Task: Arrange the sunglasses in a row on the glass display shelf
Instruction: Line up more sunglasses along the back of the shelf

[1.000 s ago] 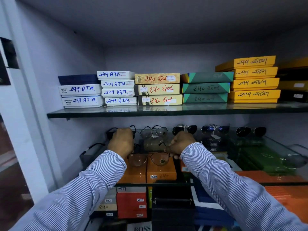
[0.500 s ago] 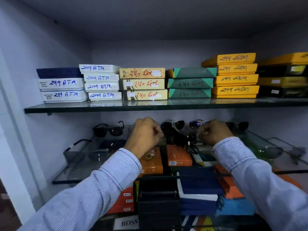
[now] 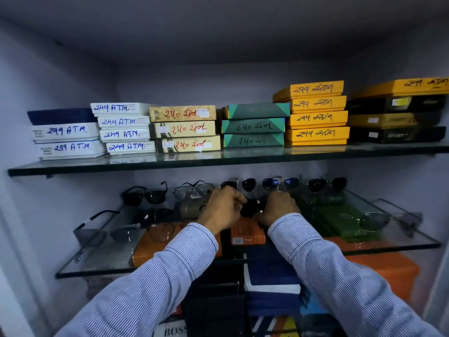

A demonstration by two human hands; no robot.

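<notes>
Five pairs of sunglasses stand in a row along the back of the glass display shelf, beyond both hands. Three more lie forward to the left, one to the right. Left hand and right hand, close together, each closed on one dark pair of sunglasses between them.

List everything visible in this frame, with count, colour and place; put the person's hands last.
upper glass shelf: one, across the top, loaded with boxes
white boxes: six, upper left, under one blue
cream boxes: three, centre
green boxes: three
yellow boxes: four
black and yellow boxes: four, far right
lower glass shelf: one
back row of sunglasses: five pairs
dark sunglasses: one pair, held between both hands
left hand: closed on it
right hand: closed on it
</notes>
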